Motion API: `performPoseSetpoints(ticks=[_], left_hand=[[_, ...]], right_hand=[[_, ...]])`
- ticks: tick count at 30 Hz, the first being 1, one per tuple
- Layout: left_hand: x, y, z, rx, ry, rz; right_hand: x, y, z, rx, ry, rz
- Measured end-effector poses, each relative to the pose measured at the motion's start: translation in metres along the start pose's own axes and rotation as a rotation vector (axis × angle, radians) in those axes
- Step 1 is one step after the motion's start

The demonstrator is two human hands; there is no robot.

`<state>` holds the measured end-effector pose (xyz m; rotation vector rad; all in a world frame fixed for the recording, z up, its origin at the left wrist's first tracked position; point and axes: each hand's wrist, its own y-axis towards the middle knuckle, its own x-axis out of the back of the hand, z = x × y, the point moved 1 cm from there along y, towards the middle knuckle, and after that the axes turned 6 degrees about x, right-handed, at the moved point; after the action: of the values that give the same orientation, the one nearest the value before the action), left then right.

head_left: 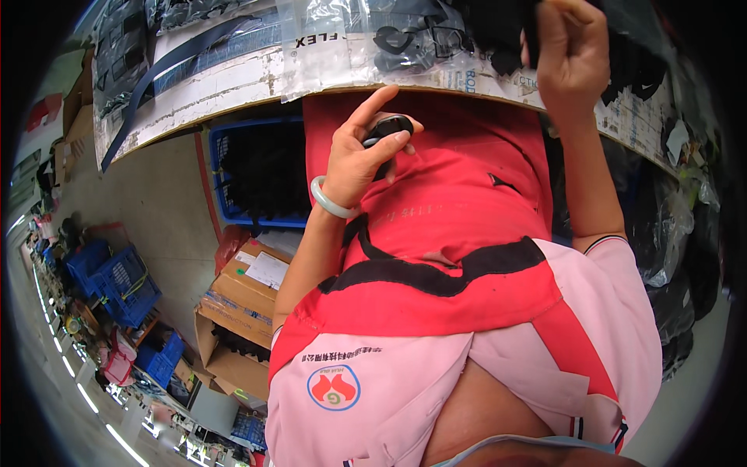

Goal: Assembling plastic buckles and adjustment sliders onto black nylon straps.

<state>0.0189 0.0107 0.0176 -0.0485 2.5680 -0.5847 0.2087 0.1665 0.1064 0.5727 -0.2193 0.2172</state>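
My left hand (366,152), with a pale green bangle on the wrist, holds a small black oval plastic part (387,127) between thumb and fingers, in front of my red and pink shirt. My right hand (572,50) is raised at the edge of the white worktable (233,82). Its fingers are curled around dark black pieces (506,31) from a pile there. Clear plastic bags of black parts (405,39) lie on the table between the two hands.
A blue crate (257,167) of dark parts sits under the table. Open cardboard boxes (249,300) stand on the floor at my left, with more blue crates (117,280) beyond. Black plastic bags (673,233) are piled at my right.
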Motion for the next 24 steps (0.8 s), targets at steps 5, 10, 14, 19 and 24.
performPoseSetpoints(ticks=[5, 10, 14, 19, 24], left_hand=[[-0.012, 0.007, 0.003, -0.049, 0.033, 0.057], [-0.013, 0.004, 0.006, -0.104, 0.107, 0.018], [-0.018, 0.004, 0.019, -0.128, 0.096, -0.020], [-0.017, 0.005, 0.020, -0.207, 0.182, -0.109], [-0.001, 0.000, 0.007, -0.102, -0.018, -0.048]], right_hand=[[-0.032, -0.052, -0.010, 0.031, 0.015, 0.566], [-0.034, -0.068, -0.010, -0.394, 0.092, 0.788], [-0.044, -0.082, -0.027, -0.305, 0.125, 0.663], [-0.043, -0.082, -0.026, -0.759, 0.238, 0.742], [-0.036, -0.079, -0.050, -0.919, 0.436, 0.693]])
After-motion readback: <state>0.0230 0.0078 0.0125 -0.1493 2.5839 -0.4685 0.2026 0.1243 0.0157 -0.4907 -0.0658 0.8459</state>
